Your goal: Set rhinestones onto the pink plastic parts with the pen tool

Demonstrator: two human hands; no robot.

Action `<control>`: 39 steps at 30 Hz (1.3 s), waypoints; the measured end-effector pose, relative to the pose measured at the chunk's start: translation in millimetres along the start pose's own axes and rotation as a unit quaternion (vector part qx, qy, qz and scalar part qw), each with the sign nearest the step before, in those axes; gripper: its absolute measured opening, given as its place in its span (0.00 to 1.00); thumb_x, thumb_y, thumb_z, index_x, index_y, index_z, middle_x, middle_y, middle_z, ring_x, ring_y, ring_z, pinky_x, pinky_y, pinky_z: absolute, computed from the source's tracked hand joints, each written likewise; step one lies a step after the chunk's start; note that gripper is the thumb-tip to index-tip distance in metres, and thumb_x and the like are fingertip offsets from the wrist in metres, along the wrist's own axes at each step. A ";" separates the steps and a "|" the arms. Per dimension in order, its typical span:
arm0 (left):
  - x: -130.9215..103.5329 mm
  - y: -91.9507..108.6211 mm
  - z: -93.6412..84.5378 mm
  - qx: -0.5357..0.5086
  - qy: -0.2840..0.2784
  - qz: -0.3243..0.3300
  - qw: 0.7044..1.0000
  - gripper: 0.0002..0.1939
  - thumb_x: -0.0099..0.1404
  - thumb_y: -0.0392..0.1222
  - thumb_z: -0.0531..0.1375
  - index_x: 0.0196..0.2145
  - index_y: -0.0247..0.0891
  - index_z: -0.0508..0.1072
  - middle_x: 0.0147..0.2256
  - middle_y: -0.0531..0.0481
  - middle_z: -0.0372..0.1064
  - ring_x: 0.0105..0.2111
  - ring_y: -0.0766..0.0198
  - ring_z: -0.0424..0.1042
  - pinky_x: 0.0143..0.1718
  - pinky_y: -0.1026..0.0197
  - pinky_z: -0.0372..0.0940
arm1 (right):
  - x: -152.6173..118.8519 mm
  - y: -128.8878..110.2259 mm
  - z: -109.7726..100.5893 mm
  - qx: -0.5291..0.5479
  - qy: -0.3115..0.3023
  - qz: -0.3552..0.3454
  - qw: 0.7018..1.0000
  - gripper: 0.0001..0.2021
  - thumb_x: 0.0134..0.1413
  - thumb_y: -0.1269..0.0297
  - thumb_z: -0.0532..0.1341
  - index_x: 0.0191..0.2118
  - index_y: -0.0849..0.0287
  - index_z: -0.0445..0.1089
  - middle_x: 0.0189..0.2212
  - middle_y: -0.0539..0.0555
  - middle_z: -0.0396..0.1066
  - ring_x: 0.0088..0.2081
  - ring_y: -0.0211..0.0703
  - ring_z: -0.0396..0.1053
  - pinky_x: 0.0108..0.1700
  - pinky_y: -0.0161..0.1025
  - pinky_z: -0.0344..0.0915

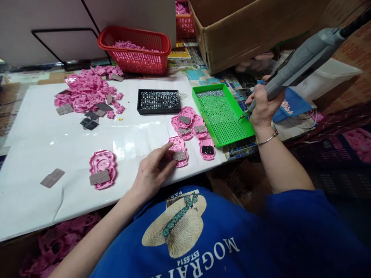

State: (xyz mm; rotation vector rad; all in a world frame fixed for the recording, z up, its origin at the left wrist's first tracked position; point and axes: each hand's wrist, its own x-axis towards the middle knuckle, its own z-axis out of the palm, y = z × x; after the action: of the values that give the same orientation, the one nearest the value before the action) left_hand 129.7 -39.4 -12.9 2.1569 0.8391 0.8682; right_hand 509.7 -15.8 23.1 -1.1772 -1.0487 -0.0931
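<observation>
My right hand (pixel 263 102) is wrapped around a grey electric screwdriver (pixel 301 61). The driver's thin tip points down at the green perforated tray (pixel 251 135), which holds rows of small screws. By the table's front edge, my left hand (pixel 153 168) grips the left side of a pink plastic casing (pixel 177 144) between thumb and fingers. A grey plate (pixel 180 156) lies across that casing's lower part. Several similar casings cluster just beyond it, one bearing a black plate (pixel 207 150). Another pink casing (pixel 102 160) with a grey plate rests to the left.
A black tray of screws (pixel 158 112) sits mid-table. Behind it stands a red basket (pixel 136 61) of pink parts. A pile of pink pieces (pixel 87 90) and loose plates lies at left. A cardboard box (pixel 246 34) and a blue container (pixel 292 102) are at right.
</observation>
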 end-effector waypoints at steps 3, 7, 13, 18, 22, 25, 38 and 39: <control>-0.4 0.3 0.0 -0.003 0.000 -0.009 1.000 0.23 0.68 0.43 0.61 0.60 0.42 0.67 0.42 0.47 0.77 0.37 0.64 0.77 0.42 0.60 0.74 | -0.4 8.8 1.1 0.015 -0.004 -0.008 1.000 0.19 0.51 0.41 0.67 0.45 0.36 0.62 0.22 0.41 0.64 0.22 0.42 0.60 0.32 0.45 0.60; -0.6 0.9 -0.5 -0.011 -0.002 -0.012 1.000 0.23 0.68 0.42 0.61 0.60 0.41 0.67 0.42 0.47 0.77 0.37 0.64 0.77 0.43 0.59 0.74 | 2.4 1.5 1.3 0.032 0.000 -0.009 0.999 0.18 0.52 0.45 0.68 0.44 0.41 0.64 0.24 0.42 0.64 0.21 0.40 0.59 0.29 0.43 0.60; 1.3 -0.1 0.9 -0.033 0.004 -0.009 0.999 0.25 0.66 0.40 0.62 0.60 0.39 0.68 0.42 0.46 0.77 0.38 0.63 0.77 0.43 0.60 0.73 | 11.9 -39.3 17.8 0.098 0.023 -0.040 0.994 0.16 0.49 0.50 0.71 0.39 0.46 0.67 0.24 0.44 0.63 0.17 0.34 0.54 0.19 0.38 0.55; 1.4 0.3 2.5 -0.052 -0.006 -0.023 0.998 0.26 0.65 0.36 0.62 0.60 0.37 0.67 0.42 0.46 0.77 0.38 0.65 0.76 0.42 0.62 0.71 | -19.3 -103.2 64.2 0.194 -0.024 -0.028 0.980 0.06 0.55 0.58 0.63 0.39 0.50 0.73 0.18 0.44 0.55 0.16 0.35 0.53 0.17 0.36 0.51; 1.4 -0.9 3.6 -0.071 -0.009 -0.030 0.997 0.29 0.64 0.34 0.62 0.62 0.37 0.65 0.43 0.46 0.76 0.37 0.66 0.74 0.42 0.61 0.70 | -65.1 -147.8 99.6 0.286 -0.087 0.045 0.953 0.08 0.52 0.55 0.65 0.39 0.48 0.75 0.20 0.45 0.56 0.15 0.34 0.52 0.15 0.36 0.50; 1.5 -0.7 4.0 -0.087 -0.008 -0.029 0.996 0.29 0.64 0.34 0.61 0.63 0.36 0.63 0.42 0.46 0.75 0.35 0.67 0.73 0.42 0.63 0.69 | -93.1 -157.0 116.5 0.352 -0.153 0.083 0.920 0.12 0.49 0.54 0.68 0.40 0.47 0.74 0.20 0.44 0.57 0.14 0.32 0.53 0.14 0.36 0.50; 1.1 -0.3 5.0 -0.101 -0.008 -0.026 0.994 0.30 0.66 0.36 0.61 0.64 0.34 0.61 0.39 0.47 0.74 0.34 0.66 0.71 0.42 0.62 0.68 | -119.1 -142.1 127.0 0.303 -0.255 0.134 0.908 0.18 0.53 0.45 0.65 0.46 0.42 0.65 0.21 0.44 0.59 0.16 0.37 0.59 0.19 0.38 0.56; 1.0 -0.2 5.1 -0.102 -0.009 -0.027 0.994 0.30 0.66 0.36 0.61 0.64 0.34 0.61 0.39 0.47 0.74 0.34 0.66 0.71 0.42 0.62 0.67 | -119.3 -141.2 126.9 0.300 -0.258 0.133 0.909 0.18 0.54 0.44 0.65 0.46 0.43 0.64 0.21 0.44 0.59 0.16 0.37 0.59 0.20 0.38 0.57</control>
State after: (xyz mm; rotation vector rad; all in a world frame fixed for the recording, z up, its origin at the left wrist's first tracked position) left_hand 134.1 -40.2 -15.5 1.9536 0.7628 0.8673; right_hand 286.5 -30.4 37.6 -0.7706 -1.2377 0.7482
